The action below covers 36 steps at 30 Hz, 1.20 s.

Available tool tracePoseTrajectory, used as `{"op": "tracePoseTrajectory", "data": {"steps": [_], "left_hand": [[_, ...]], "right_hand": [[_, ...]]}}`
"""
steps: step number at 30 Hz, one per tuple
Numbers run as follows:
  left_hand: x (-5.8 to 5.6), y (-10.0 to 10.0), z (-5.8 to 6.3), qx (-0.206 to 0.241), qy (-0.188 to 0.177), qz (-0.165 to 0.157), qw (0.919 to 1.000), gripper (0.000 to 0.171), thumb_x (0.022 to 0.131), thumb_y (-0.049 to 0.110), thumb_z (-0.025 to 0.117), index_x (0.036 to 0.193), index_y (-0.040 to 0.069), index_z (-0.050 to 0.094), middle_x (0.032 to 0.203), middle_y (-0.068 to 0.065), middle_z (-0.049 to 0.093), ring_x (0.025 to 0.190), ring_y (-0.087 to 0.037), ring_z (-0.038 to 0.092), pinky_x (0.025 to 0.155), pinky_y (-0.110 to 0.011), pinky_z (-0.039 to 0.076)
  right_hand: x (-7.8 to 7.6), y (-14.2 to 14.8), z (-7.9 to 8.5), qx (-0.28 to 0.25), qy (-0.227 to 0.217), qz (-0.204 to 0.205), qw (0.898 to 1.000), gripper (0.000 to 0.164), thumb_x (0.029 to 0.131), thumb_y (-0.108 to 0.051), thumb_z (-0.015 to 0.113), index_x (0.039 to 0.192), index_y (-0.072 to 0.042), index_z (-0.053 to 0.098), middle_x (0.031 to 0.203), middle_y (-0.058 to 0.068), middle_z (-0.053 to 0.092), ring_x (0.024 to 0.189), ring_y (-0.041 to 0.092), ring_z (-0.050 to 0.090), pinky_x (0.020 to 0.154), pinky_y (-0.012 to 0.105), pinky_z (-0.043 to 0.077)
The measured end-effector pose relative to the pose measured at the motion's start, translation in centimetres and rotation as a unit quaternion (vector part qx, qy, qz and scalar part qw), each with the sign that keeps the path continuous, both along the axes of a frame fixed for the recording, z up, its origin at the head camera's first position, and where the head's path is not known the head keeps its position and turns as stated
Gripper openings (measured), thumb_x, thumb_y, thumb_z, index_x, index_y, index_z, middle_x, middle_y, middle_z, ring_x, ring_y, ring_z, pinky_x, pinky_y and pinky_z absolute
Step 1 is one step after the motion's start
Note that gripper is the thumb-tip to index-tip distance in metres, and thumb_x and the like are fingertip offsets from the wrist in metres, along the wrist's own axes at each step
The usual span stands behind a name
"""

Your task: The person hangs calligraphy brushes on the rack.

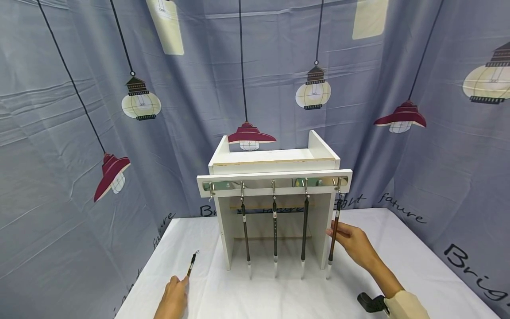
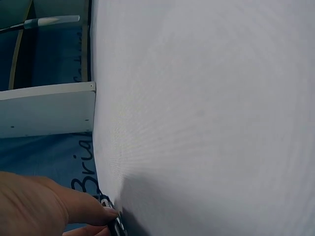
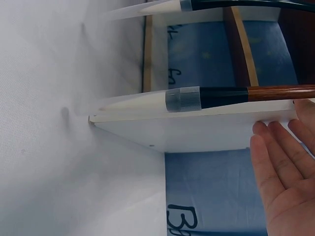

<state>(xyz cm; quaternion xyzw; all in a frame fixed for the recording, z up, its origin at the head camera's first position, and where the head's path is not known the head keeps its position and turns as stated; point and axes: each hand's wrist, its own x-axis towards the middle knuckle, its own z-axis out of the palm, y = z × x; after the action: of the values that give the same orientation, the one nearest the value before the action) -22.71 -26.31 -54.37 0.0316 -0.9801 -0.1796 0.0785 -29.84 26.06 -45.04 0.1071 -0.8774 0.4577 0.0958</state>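
Note:
My left hand [image 1: 174, 297] pinches the handle of a calligraphy brush [image 1: 192, 264] over the white table, its hanging loop pointing away. The left wrist view shows only a little of this brush, beside the thumb. A white rack [image 1: 275, 166] has a rail of metal hooks across its front. Several capped brushes hang from it, tips down, among them a middle brush [image 1: 275, 228]. My right hand [image 1: 356, 243] is behind the rightmost brush [image 3: 211, 97], which has a brown handle. Its fingers are fairly straight, with fingertips at the rack's side panel [image 3: 197, 130]; exact contact is unclear.
The leftmost hook [image 1: 211, 190] holds no brush. White cloth covers the table [image 1: 187, 235]. A grey-blue curtain [image 1: 191, 110] printed with lamps and lettering surrounds it. A black device [image 1: 371, 303] sits by the right sleeve.

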Motion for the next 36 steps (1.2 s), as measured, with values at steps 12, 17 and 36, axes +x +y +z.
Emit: {"op": "tracePoseTrajectory", "data": {"steps": [12, 17, 36], "left_hand": [[0.4, 0.2, 0.5, 0.021, 0.032, 0.007, 0.9992, 0.04, 0.086, -0.015, 0.069, 0.126, -0.015, 0.067, 0.093, -0.02, 0.055, 0.082, -0.033, 0.059, 0.073, -0.05, 0.058], [0.9, 0.4, 1.0, 0.027, 0.061, -0.007, 0.9978, 0.043, 0.086, -0.013, 0.071, 0.128, -0.014, 0.066, 0.095, -0.018, 0.056, 0.083, -0.033, 0.058, 0.073, -0.05, 0.057], [3.8, 1.9, 6.1, 0.037, 0.174, -0.037, 0.9834, 0.05, 0.088, -0.012, 0.071, 0.137, -0.004, 0.067, 0.1, -0.013, 0.06, 0.085, -0.024, 0.056, 0.071, -0.041, 0.052]], "right_hand": [[-0.1, 0.0, 0.0, 0.005, 0.003, -0.002, 1.0, 0.067, 0.105, -0.043, 0.065, 0.147, 0.009, 0.055, 0.138, 0.025, 0.066, 0.13, 0.046, 0.063, 0.108, 0.064, 0.052], [-0.2, 0.1, 0.0, 0.005, -0.002, 0.0, 1.0, 0.069, 0.105, -0.044, 0.065, 0.148, 0.009, 0.054, 0.14, 0.025, 0.065, 0.131, 0.046, 0.062, 0.109, 0.064, 0.051], [0.0, -0.1, 0.1, 0.014, -0.018, -0.008, 1.0, 0.07, 0.105, -0.043, 0.065, 0.149, 0.009, 0.052, 0.139, 0.027, 0.065, 0.133, 0.049, 0.059, 0.108, 0.065, 0.051]]}}
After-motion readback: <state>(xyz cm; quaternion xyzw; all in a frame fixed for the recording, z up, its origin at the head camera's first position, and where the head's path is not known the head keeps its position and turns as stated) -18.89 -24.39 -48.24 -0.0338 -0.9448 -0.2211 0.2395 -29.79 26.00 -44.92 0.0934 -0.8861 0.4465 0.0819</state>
